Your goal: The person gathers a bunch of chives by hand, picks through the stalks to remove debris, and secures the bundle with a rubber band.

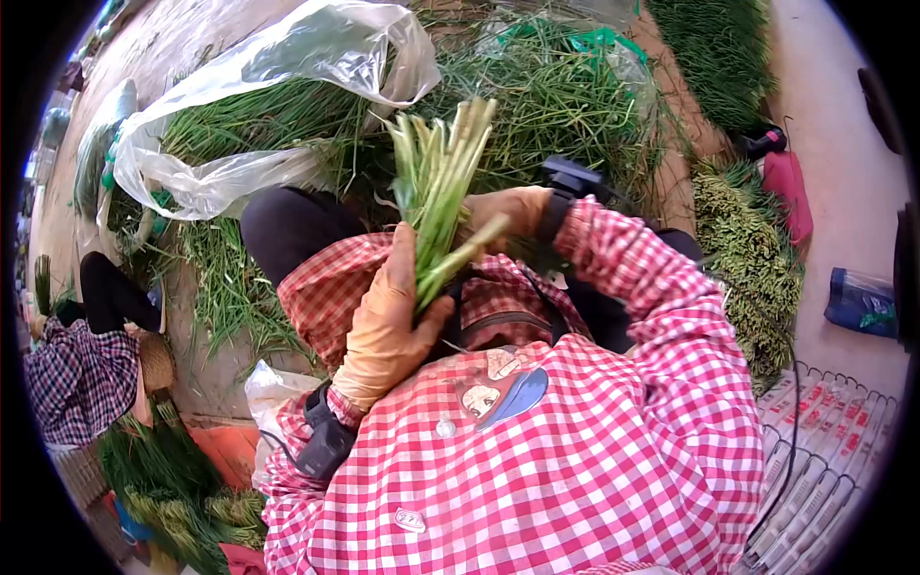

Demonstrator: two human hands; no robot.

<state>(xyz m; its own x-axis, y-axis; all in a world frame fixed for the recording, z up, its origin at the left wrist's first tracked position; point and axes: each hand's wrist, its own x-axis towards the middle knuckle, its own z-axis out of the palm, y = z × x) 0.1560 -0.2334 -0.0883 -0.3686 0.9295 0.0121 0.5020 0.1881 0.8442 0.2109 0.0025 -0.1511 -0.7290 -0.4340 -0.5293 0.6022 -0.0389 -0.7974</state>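
My left hand [383, 331], in a thin orange-tan glove, is closed around a bunch of green stalks [436, 182] with pale cut ends pointing up and away from me. One thick stalk [465, 257] sticks out sideways from the bunch toward the right. Just behind the bunch, at its right side, is my right hand [513, 211], also gloved. Its fingers are hidden by the stalks and blurred, so their grip cannot be made out. Loose green stalks [556, 115] lie heaped on the ground beyond my hands.
An open clear plastic bag [287, 53] full of greens lies ahead on the left. Bundled greens [747, 268] are stacked on the right, near a pink object [786, 196] and a blue packet [862, 302]. Another person in a checked garment [86, 379] sits at the left.
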